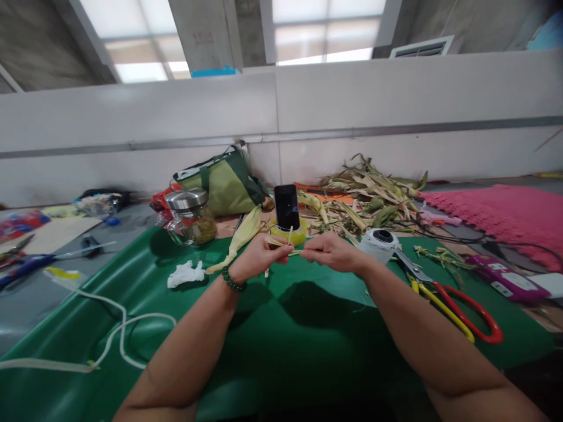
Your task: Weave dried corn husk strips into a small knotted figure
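Observation:
My left hand (pixel 259 257), with a green bead bracelet at the wrist, and my right hand (pixel 332 252) meet above a green mat (pixel 281 328). Both pinch thin pale strips of corn husk (pixel 285 246) held between them, fingers closed. Just behind the hands a black phone (pixel 287 206) stands upright in a yellow tape roll (pixel 299 237). A folded husk leaf (pixel 240 239) lies to the left of my left hand.
A heap of corn husks (pixel 369 196) lies at the back. Red-and-yellow scissors (pixel 448 302) and a white tape roll (pixel 379 243) sit right. A glass jar (pixel 190 217), a green bag (pixel 222 181), crumpled tissue (pixel 185 274), a white cord (pixel 118 328) and a pink mat (pixel 505 214) surround the work area.

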A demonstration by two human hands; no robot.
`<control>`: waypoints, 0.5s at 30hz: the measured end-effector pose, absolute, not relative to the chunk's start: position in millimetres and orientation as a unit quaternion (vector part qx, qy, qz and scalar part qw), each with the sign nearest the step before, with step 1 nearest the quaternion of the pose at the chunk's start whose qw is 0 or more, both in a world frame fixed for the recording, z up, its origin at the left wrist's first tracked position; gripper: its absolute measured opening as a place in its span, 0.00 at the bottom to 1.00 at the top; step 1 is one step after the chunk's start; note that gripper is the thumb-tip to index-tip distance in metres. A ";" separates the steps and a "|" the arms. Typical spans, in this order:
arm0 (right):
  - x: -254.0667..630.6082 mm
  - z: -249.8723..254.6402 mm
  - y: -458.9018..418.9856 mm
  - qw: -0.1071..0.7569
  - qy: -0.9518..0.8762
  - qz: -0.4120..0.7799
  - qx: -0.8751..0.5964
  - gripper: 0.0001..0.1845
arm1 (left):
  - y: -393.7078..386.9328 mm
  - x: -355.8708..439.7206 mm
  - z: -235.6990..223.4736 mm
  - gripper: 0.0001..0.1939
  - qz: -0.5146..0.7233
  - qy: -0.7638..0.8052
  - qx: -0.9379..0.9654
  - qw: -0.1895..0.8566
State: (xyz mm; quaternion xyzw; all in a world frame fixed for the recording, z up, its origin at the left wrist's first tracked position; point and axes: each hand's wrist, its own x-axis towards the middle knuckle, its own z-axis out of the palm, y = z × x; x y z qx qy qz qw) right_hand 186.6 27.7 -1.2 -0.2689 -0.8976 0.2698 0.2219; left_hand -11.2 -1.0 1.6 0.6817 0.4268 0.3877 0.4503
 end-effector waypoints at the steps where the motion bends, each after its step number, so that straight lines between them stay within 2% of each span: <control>1: 189.3 0.4 29.2 0.219 -0.890 0.300 -0.265 0.21 | -0.9 -13.4 3.3 0.13 0.384 0.423 0.684 0.454; 4: 196.7 3.8 34.8 0.237 -0.855 0.370 -0.277 0.22 | 2.4 -21.2 6.6 0.15 0.389 0.431 0.664 0.472; 8: 195.5 1.2 39.1 0.322 -0.771 0.444 -0.325 0.26 | 8.9 -26.8 6.0 0.20 0.469 0.433 0.574 0.514; 12: 171.7 -12.8 31.2 0.303 -0.796 0.422 -0.311 0.24 | 7.3 -15.3 1.6 0.23 0.504 0.403 0.557 0.523; 15: 152.2 -24.2 23.9 0.343 -0.775 0.429 -0.311 0.24 | 4.1 -3.0 -3.2 0.24 0.524 0.389 0.538 0.534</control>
